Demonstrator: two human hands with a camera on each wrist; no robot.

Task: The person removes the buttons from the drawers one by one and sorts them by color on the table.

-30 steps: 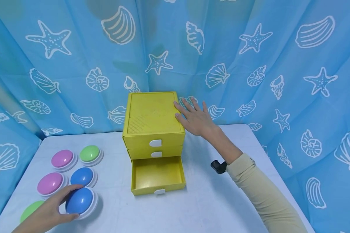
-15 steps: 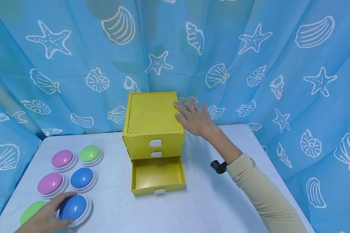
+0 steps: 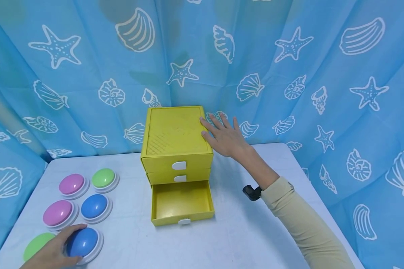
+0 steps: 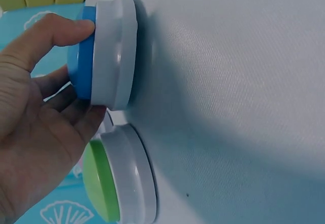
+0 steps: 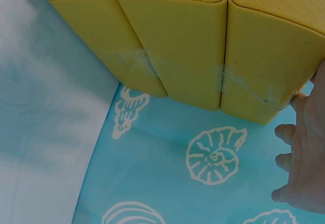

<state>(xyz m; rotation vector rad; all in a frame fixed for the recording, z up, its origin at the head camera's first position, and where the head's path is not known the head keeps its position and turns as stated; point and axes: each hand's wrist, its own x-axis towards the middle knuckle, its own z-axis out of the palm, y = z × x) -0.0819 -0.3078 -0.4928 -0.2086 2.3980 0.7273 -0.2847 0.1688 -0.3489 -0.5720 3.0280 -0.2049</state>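
Observation:
My left hand [image 3: 55, 248] grips a blue domed push button [image 3: 82, 243] with a white round base, at the front left. Thumb and fingers hold the dome's sides in the left wrist view; the base is at or just above the table, I cannot tell which. Beside it lies a green button [image 4: 101, 181], partly behind the hand in the head view. My right hand [image 3: 226, 139], fingers spread, touches the right top edge of a yellow drawer unit [image 3: 175, 134]. Its bottom drawer [image 3: 168, 220] is pulled out and holds nothing; the two upper drawers are closed.
Left of the drawers stand two pink buttons [image 3: 57, 213], another blue button [image 3: 94, 206] and a smaller green button [image 3: 103, 178]. A white cloth covers the table [image 3: 256, 239]. Blue shell-printed curtains [image 3: 202, 48] enclose the back and sides.
The left hand has brought the blue button down and a little to the left, close beside the large green one. My right hand and the drawer unit stay where they were.

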